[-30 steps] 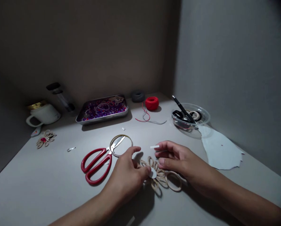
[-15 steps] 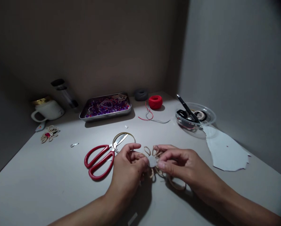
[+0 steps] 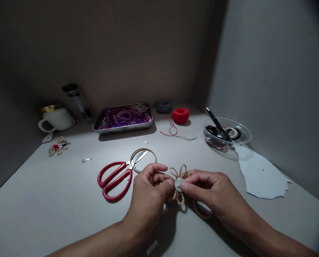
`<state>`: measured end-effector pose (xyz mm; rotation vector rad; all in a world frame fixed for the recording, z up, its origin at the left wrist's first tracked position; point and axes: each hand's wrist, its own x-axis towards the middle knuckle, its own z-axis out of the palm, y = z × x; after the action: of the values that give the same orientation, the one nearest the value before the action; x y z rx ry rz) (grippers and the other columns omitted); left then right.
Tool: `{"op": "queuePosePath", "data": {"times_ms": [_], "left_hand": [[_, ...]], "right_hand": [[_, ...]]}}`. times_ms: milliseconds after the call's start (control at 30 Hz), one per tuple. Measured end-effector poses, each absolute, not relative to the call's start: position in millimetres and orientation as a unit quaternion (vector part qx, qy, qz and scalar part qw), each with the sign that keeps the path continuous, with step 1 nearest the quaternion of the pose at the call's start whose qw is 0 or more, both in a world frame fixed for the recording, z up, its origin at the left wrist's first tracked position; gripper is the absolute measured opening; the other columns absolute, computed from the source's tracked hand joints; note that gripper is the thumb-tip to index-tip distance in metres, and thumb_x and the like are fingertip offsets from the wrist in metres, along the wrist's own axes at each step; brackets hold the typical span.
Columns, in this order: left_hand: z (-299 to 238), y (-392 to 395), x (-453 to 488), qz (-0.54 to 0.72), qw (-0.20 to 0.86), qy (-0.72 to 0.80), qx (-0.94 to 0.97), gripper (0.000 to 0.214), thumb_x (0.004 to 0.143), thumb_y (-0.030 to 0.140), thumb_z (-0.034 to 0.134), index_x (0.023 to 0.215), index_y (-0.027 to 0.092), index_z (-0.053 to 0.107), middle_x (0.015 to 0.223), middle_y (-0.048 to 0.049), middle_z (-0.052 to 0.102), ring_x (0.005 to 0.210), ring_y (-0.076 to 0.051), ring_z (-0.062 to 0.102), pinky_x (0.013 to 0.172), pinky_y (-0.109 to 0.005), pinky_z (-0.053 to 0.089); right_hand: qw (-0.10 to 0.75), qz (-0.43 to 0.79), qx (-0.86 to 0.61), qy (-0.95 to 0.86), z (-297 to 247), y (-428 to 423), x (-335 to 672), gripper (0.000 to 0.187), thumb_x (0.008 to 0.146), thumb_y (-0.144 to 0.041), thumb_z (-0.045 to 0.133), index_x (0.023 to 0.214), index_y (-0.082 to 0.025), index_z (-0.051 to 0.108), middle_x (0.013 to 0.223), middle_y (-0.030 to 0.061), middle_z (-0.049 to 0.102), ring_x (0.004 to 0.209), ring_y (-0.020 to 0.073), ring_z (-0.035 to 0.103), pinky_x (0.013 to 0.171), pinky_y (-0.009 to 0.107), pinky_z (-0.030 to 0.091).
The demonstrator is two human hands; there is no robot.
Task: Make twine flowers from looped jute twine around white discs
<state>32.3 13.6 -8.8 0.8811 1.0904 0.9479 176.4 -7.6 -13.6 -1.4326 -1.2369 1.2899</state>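
Note:
Between my two hands is a flower of looped brown twine (image 3: 181,199) with a small pale disc (image 3: 178,185) at its middle. My left hand (image 3: 150,191) pinches the flower's left side, its thumb at the edge of the disc. The thumb of my right hand (image 3: 211,187) presses on the disc's right edge, with the fingers behind the petals. My fingers cover some of the loops. A brown ring (image 3: 202,215) lies below my right hand. Left of my hands rest red-handled scissors (image 3: 118,181), their blades within a thin round hoop (image 3: 156,157).
A metal tray (image 3: 127,128) of beads stands at the back, near red thread (image 3: 180,116) and grey thread (image 3: 164,106). At right are a clear bowl (image 3: 246,131) with a pen (image 3: 215,120) and a white sheet (image 3: 262,180). A mug (image 3: 60,119) and another twine flower (image 3: 58,146) are left.
The twine flower has tilted so more of its upper loops and its disc show. My right thumb has come further onto the disc. The whole view has shifted slightly.

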Motion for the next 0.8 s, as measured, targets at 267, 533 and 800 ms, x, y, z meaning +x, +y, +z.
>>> {"op": "queuePosePath", "data": {"times_ms": [267,533,800], "left_hand": [[-8,11,32,0.404,0.661,0.471,0.422,0.027,0.063,0.012,0.064,0.085,0.013,0.049,0.056,0.0047,0.054,0.049,-0.008,0.049,0.050,-0.021,0.041],[-13,11,34,0.412,0.635,0.481,0.443,0.029,0.059,0.005,0.063,0.083,0.015,0.049,0.056,0.0073,0.050,0.049,-0.007,0.047,0.049,-0.021,0.042],[-10,9,36,0.430,0.643,0.461,0.436,0.034,0.060,0.005,0.062,0.088,0.016,0.046,0.054,0.0077,0.051,0.047,-0.009,0.050,0.048,-0.023,0.044]], "right_hand": [[0.432,0.462,-0.592,-0.499,-10,-8,173,0.014,0.066,-0.022,0.064,0.053,-0.017,0.065,0.068,0.0038,0.065,0.066,0.0157,0.059,0.061,0.025,0.046],[0.446,0.337,-0.587,-0.586,-17,-16,171,0.014,0.068,-0.016,0.063,0.055,-0.018,0.067,0.070,0.0041,0.068,0.072,0.0171,0.063,0.065,0.025,0.050],[0.454,0.135,-0.544,-0.693,-22,-19,173,0.010,0.071,-0.014,0.061,0.062,-0.017,0.064,0.074,0.0079,0.070,0.083,0.0204,0.067,0.071,0.028,0.052]]}}
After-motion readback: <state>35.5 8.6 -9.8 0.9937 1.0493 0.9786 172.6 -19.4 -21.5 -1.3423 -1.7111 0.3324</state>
